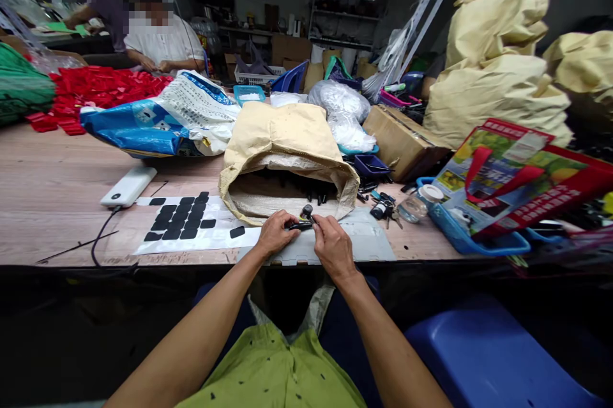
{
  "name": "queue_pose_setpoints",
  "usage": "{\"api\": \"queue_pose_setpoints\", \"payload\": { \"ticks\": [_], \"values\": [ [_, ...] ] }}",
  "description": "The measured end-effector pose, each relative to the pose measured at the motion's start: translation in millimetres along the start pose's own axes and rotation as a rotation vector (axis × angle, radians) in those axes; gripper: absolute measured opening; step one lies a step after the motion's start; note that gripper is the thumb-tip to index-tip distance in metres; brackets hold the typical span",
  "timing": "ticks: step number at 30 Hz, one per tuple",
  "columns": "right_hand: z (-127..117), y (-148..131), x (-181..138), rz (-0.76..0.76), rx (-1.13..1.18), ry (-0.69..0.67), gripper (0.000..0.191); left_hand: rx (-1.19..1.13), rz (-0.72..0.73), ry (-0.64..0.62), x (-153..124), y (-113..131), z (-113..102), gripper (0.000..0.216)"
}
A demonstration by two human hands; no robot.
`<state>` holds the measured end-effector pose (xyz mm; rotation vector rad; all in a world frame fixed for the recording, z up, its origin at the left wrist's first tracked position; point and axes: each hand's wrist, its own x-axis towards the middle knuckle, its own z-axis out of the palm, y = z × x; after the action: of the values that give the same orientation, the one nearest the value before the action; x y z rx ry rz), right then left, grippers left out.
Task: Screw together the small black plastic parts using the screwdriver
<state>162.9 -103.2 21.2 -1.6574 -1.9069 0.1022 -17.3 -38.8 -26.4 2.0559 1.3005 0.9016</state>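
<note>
Both my hands meet at the front edge of the wooden table [48, 191], over a grey plastic sheet [368, 242]. My left hand [274, 234] is closed, pinching a small black plastic part [302, 223]. My right hand [331, 244] is closed on the same part from the right. Just behind them a tan paper sack [282, 140] lies on its side with its mouth open, and more black parts [313, 194] lie inside. To the left a white backing sheet [211, 239] carries several black adhesive pads [184, 216].
A white power bank [128, 186] with a black cable lies at the left. A blue-white bag [163, 117], red parts [96, 89], a cardboard box [402, 140], a blue basket [479, 239] with a red bag, keys [385, 209] and beige sacks [498, 69] crowd the table. Two people [158, 37] sit at the far left.
</note>
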Motion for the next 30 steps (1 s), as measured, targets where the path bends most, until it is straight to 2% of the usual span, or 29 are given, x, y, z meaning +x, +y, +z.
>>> {"api": "queue_pose_setpoints", "payload": {
  "ticks": [4,7,12,15,20,30],
  "values": [
    [3.2,-8.7,-2.0,-0.021,-0.019,-0.075,0.028,0.023,-0.001,0.008,0.2,-1.8,0.2,0.013],
    [3.5,-5.8,-0.2,0.004,-0.031,-0.062,0.027,0.001,0.001,0.016,-0.1,-2.8,1.0,0.016],
    [-2.5,19.0,15.6,0.077,-0.083,0.049,0.028,-0.017,0.022,0.021,-1.0,-2.1,0.5,0.016],
    [0.4,38.8,22.6,0.101,-0.159,0.05,0.027,-0.023,0.018,0.01,-1.3,-1.3,-1.7,0.015],
    [17.0,59.8,19.0,0.053,-0.247,0.039,0.024,-0.049,0.004,-0.018,-1.9,0.6,-6.2,0.016],
    [23.3,59.3,11.1,0.042,-0.296,0.06,0.025,-0.009,0.013,-0.039,-1.4,5.7,-8.9,0.023]
  ]
}}
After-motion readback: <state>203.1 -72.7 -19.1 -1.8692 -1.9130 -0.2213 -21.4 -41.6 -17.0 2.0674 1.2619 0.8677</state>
